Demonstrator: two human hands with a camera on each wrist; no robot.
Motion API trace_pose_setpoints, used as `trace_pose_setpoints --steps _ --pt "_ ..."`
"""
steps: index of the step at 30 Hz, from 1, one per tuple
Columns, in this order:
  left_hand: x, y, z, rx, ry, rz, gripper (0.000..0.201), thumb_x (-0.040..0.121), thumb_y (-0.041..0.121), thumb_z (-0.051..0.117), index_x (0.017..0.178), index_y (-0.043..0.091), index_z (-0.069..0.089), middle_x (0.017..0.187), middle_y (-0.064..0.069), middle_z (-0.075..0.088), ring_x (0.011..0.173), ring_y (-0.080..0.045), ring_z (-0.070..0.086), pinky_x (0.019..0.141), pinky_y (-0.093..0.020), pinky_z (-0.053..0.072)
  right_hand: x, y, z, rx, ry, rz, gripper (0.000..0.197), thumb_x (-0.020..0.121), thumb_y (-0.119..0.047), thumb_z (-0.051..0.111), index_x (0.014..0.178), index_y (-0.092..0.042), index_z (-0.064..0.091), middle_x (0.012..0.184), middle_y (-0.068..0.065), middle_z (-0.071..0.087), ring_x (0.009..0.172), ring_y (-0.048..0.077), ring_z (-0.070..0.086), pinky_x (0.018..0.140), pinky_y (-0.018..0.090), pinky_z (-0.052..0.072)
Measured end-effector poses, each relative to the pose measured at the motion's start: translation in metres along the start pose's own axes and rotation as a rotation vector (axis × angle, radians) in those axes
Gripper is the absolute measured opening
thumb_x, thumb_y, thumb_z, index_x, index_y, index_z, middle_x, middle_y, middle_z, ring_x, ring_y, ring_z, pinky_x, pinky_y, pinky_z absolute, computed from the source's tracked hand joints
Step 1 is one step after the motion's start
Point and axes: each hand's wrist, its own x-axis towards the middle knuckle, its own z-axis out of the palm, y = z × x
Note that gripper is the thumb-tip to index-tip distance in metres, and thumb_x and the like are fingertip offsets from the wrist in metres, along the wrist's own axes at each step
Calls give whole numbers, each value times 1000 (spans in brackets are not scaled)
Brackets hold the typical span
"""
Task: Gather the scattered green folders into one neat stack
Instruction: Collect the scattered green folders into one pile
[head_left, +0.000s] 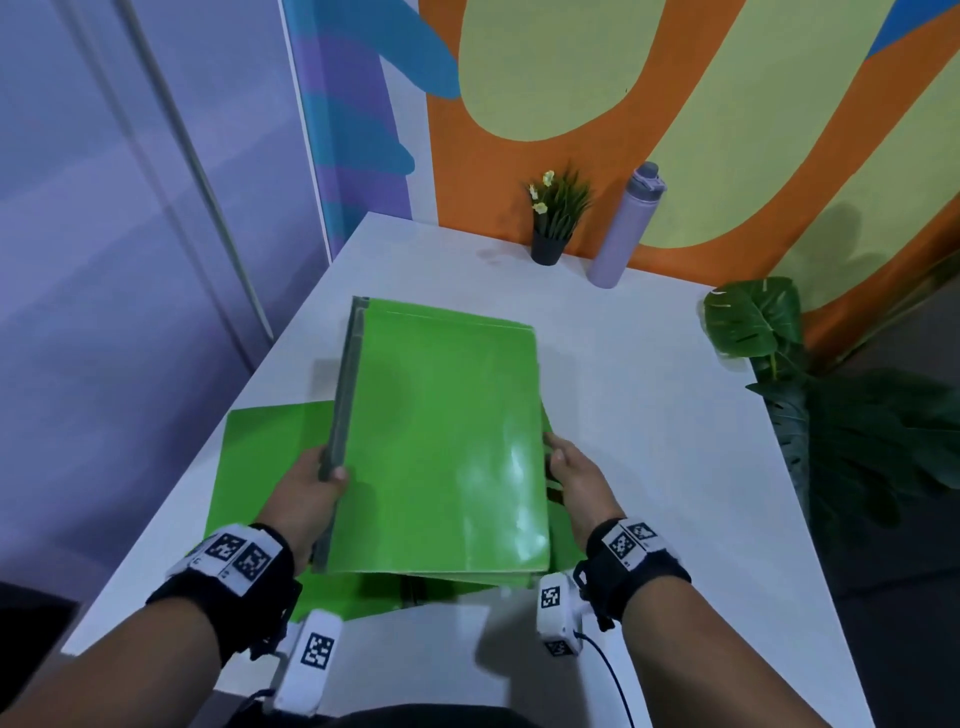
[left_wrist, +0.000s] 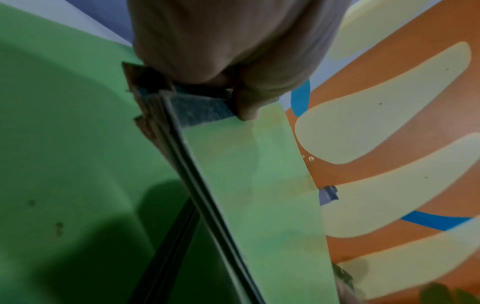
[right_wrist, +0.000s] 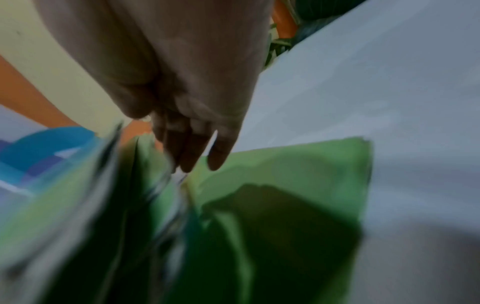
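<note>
A stack of green folders (head_left: 447, 426) with grey spines is held tilted above the white table (head_left: 675, 441). My left hand (head_left: 317, 483) grips its spine edge near the close corner, thumb on top; in the left wrist view the left hand (left_wrist: 233, 51) pinches the grey spine of the stack (left_wrist: 246, 174). My right hand (head_left: 571, 473) touches the stack's right edge with straight fingers (right_wrist: 218, 156). Another green folder (head_left: 270, 457) lies flat on the table to the left, and more green (head_left: 389, 592) shows under the stack. One more flat folder (right_wrist: 298, 164) lies below the right hand.
A small potted plant (head_left: 553, 218) and a lilac bottle (head_left: 626, 228) stand at the table's far edge against the painted wall. A large leafy plant (head_left: 831, 405) stands beside the table's right edge. The table's left edge runs close to the flat folder.
</note>
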Motion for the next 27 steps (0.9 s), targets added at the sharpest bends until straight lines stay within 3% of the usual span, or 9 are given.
trace_pose_setpoints --steps 2,6,9,12,14,16,18,23,27 --pt "6 -4 -12 0 67 -3 37 99 18 45 135 19 44 124 -10 52 117 -36 49 102 -59 41 5 17 1 -423 -38 -20 34 100 -18 39 130 -22 54 139 9 53 128 28 48 108 32 34" --pt "19 -12 -32 3 172 -7 39 98 16 48 137 16 44 126 -12 53 116 -38 51 102 -57 41 -6 60 0 -967 -266 -159 47 91 -15 49 139 -15 48 154 4 32 140 25 32 114 29 22" --pt "34 -25 -40 -25 201 -34 36 96 17 50 132 14 48 123 -15 57 110 -38 54 100 -56 44 -1 66 -30 -1042 -105 -59 48 88 -9 45 134 -20 52 154 2 29 138 25 33 114 34 25" --pt "50 -43 -41 -56 192 -56 23 93 18 51 116 20 54 114 -21 62 104 -43 60 94 -61 49 4 55 -65 -1232 62 128 50 87 -8 44 136 -21 47 155 2 25 142 28 21 111 53 25" --pt "55 -47 -36 -76 174 -65 20 93 18 51 111 23 55 113 -21 62 105 -44 60 93 -63 49 4 51 -68 -1240 128 101 49 86 -8 48 134 -16 48 152 9 30 138 33 30 108 53 32" --pt "53 -47 -30 -80 152 -75 25 94 18 51 118 21 54 116 -18 62 107 -42 59 95 -62 48 -1 49 -53 -1162 147 9 34 87 -13 50 119 -9 58 132 16 50 115 34 52 97 48 47" --pt "51 -46 -22 -89 141 -79 34 94 18 51 128 20 50 120 -15 61 110 -41 58 97 -60 47 -9 49 -35 -1157 123 29 31 90 -28 50 108 -5 60 116 14 54 102 31 55 89 43 50" --pt "47 -51 -3 -37 113 -82 38 98 13 48 135 14 45 120 -11 56 110 -34 53 101 -48 44 -27 63 -12 -1268 129 147 55 86 -52 55 120 -11 45 122 10 44 111 27 45 85 41 49" --pt "48 -65 7 12 94 -109 35 97 13 48 133 12 46 117 -17 58 107 -38 56 98 -51 47 -26 71 -32 -1168 204 124 48 90 -33 58 126 -7 41 128 13 42 115 29 43 93 39 47"
